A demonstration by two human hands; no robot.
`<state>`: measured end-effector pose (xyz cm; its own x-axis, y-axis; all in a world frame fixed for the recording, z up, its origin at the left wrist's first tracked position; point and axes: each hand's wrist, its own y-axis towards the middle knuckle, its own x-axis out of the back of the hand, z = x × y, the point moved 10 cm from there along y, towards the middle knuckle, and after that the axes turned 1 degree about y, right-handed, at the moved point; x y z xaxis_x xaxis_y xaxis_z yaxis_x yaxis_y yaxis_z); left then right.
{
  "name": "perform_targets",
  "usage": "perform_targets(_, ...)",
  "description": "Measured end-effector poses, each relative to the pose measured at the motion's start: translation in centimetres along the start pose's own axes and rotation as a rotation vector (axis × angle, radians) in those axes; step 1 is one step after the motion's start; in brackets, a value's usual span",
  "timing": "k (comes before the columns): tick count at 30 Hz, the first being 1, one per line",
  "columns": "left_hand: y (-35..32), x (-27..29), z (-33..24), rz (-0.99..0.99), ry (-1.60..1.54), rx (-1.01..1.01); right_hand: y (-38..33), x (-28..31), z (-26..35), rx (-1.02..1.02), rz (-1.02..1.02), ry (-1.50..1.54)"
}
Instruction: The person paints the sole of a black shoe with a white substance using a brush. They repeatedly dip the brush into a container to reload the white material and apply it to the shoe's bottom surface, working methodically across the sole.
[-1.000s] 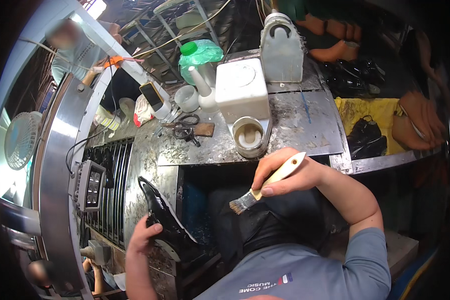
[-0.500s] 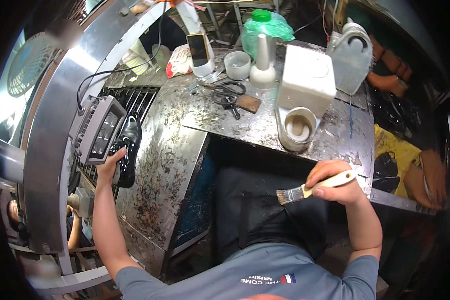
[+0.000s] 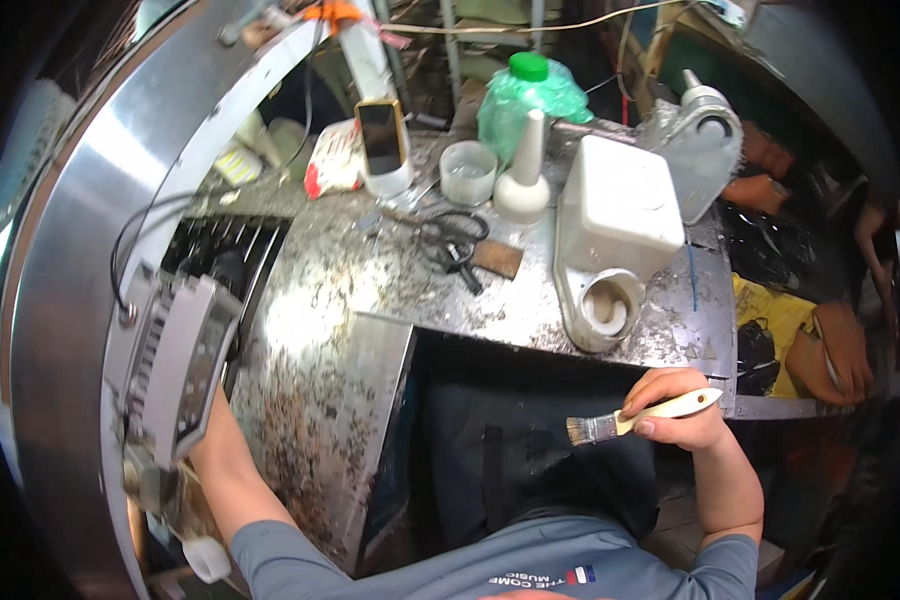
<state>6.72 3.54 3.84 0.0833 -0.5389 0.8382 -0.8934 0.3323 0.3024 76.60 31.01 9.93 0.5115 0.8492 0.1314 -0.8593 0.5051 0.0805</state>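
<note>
My right hand [image 3: 678, 408] grips a flat paintbrush [image 3: 595, 430] by its pale wooden handle, over my lap; the bristles point left. My left forearm [image 3: 232, 465] reaches up behind a grey floodlight [image 3: 185, 365] at the left. That lamp hides my left hand's fingers, so I cannot see whether they hold anything. Beside the lamp are dark shapes over the slatted opening [image 3: 260, 255] in the bench; I cannot make out a shoe among them. A white dispenser [image 3: 625, 205] with a round cup [image 3: 608, 308] at its front stands on the bench, beyond my right hand.
Black scissors [image 3: 457, 232] and a brown block [image 3: 498, 259] lie on the stained metal bench [image 3: 320, 400]. Behind them stand a phone [image 3: 380, 140], a clear cup [image 3: 468, 172], a white long-necked bottle [image 3: 522, 185] and a green-capped bottle [image 3: 528, 68]. Orange-brown shoe forms [image 3: 830, 355] lie at right.
My left hand, which was on a glossy black shoe, has gone out of sight behind the lamp. My right hand still holds the paintbrush, slightly lower. The whole view has shifted.
</note>
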Motion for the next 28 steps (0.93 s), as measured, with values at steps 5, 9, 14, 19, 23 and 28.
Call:
perform_targets(5, 3.3, -4.4, 2.0, 0.043, 0.266, 0.035, 0.5, 0.0, 0.1, 0.004, -0.053, -0.013)
perform_targets(9, 5.1, -6.6, 5.4, -0.008, 0.222, -0.002, 0.8, -0.1, 0.1, 0.0, -0.077, -0.014)
perform_targets(14, 3.8, -5.5, 1.6, -0.195, 0.224, -0.242, -0.9, 1.7, 0.7, 0.111, -0.172, -0.052)
perform_targets(19, -7.7, 0.9, -8.0, -0.095, 0.169, -0.261, -3.8, 5.8, 0.7, 0.015, -0.341, 0.008)
perform_targets(23, -12.4, 1.3, -9.7, -0.182, 0.243, -0.379, -8.4, 12.5, -0.1, 0.082, -0.616, 0.002)
perform_targets(28, -18.6, 1.1, -12.0, -0.068, 0.21, -0.5, -12.8, 23.8, -1.2, 0.34, -0.906, -0.373)
